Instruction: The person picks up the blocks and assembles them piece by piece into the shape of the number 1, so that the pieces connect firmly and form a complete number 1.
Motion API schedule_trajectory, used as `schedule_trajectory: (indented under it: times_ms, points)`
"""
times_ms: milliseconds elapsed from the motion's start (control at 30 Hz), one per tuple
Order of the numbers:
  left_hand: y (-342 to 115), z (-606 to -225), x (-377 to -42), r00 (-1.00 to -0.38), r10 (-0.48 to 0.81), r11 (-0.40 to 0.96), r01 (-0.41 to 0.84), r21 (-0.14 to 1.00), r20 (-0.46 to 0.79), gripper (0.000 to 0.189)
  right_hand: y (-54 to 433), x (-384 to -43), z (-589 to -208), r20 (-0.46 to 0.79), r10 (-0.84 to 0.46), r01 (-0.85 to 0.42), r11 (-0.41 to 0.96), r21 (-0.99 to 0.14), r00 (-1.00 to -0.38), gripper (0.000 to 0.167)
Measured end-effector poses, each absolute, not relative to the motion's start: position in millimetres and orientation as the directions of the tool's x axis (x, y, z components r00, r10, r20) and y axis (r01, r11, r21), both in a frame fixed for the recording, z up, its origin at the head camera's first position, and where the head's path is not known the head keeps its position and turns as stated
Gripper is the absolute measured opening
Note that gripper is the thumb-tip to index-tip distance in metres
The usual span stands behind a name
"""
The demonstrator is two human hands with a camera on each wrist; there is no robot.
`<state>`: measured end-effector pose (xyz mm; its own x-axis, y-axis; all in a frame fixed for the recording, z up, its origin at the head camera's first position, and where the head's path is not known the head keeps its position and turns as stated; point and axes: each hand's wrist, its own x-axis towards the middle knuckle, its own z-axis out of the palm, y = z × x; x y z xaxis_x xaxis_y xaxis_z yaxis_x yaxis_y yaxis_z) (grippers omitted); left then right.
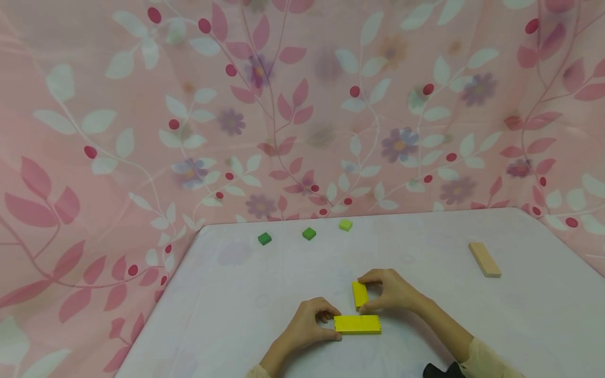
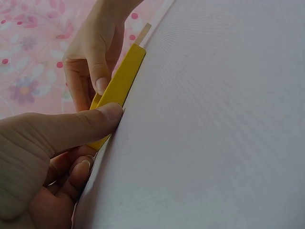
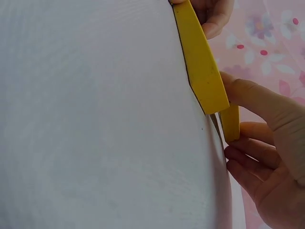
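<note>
A long yellow block lies crosswise on the white-covered table, near its front. My left hand grips its left end, the thumb on the near side and the fingers behind. Just beyond it lies a second yellow block, pointing away from me. My right hand pinches this one from the right, between thumb and fingers at its near and far ends. In the right wrist view the second block sits partly hidden behind the long one; whether the two touch I cannot tell.
Toward the table's far edge stand a dark green block, a mid-green block and a light green block. A plain wooden block lies at the right. Something black shows beside my right sleeve. Floral cloth hangs behind.
</note>
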<state>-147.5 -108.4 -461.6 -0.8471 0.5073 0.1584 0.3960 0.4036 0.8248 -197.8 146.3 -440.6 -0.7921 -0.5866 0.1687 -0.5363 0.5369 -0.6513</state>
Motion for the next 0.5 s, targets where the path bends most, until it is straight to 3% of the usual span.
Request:
schedule_trajectory:
  times_ms: [500]
  points:
    - [-107.9, -461.3, -145.9, -0.846, 0.508, 0.404, 0.397, 0.824, 0.159, 0.031, 144.3, -193.9, -441.8, 0.171, -0.594, -0.555, 0.557, -0.618, -0.786, 0.06]
